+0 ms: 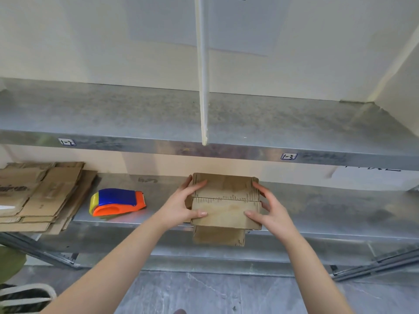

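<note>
Box: a small brown corrugated cardboard box (225,201), its two top flaps folded shut and meeting in a seam that runs side to side across the middle.
Box surface: worn and rough-edged, with small dark tick marks along the seam.
Box position: on the front edge of the lower grey metal shelf (317,207), about mid-width. One loose flap hangs down past the shelf lip.
Left hand (181,205): grips the box's left side, with the thumb on the near flap and a finger laid over the far flap.
Right hand (269,209): grips the right side the same way, with the thumb on the near flap and the fingers wrapped at the edge.
Nearby: a blue, orange and yellow plastic tape dispenser (116,201) lies on the same shelf, well to the left of the box. Beyond it is a stack of flattened brown cardboard (38,196).
Above: an upper grey metal shelf (136,114) split by a white upright divider panel (202,75).
Hidden: the box's underside and far side, and parts of both ends under the hands.
Cut off: the cardboard stack runs out of view at the left, and its printing is blurred. Dark writing on the wall below the upper shelf is half covered.
</note>
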Tool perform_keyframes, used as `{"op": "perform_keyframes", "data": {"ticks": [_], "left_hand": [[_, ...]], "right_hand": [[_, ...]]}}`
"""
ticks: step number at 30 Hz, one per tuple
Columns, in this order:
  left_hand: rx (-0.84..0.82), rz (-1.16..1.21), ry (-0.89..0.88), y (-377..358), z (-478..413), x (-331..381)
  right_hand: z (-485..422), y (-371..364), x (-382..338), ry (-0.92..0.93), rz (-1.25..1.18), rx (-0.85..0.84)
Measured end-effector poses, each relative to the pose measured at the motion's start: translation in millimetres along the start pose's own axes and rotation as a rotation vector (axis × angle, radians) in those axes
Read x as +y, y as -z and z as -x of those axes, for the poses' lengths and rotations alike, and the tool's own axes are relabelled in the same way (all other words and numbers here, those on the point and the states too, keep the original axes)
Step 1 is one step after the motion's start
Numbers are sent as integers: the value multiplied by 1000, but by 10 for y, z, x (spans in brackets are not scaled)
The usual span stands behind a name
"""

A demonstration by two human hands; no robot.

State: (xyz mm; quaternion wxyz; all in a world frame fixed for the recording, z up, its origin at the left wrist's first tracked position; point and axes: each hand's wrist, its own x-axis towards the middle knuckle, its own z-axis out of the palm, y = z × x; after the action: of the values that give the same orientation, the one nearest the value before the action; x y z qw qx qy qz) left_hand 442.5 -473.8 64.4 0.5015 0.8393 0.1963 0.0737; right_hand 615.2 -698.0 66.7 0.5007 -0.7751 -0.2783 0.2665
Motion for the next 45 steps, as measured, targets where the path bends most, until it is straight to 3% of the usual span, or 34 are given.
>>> {"op": "perform_keyframes", "data": {"ticks": [5,11,16,20,25,31,37,41,45], "left_hand": [[-55,26,17,-55,-114,8],[-132,55,164,88,-183,-259],[10,19,143,72,-281,-239],[2,-13,115,119,-318,-303],[1,-22,130,265,-463,-264],[80,-434,13,314,-393,-173],[189,-666,-140,318,-193,17],[179,-960,-244,512,98,-62],[124,-1096,-150,813,442,-301]], "right_hand": [[-46,124,-51,-23,27,75],[-178,-136,38,-99,110,7],[-366,-171,4,-77,142,10],[-576,-301,-33,-109,147,-41],[-713,-463,-54,-109,-20,20],[-526,-509,-42,122,394,214],[-351,-398,-216,339,718,330],[-250,-535,-447,521,808,302],[-175,-1109,-702,665,823,204]]}}
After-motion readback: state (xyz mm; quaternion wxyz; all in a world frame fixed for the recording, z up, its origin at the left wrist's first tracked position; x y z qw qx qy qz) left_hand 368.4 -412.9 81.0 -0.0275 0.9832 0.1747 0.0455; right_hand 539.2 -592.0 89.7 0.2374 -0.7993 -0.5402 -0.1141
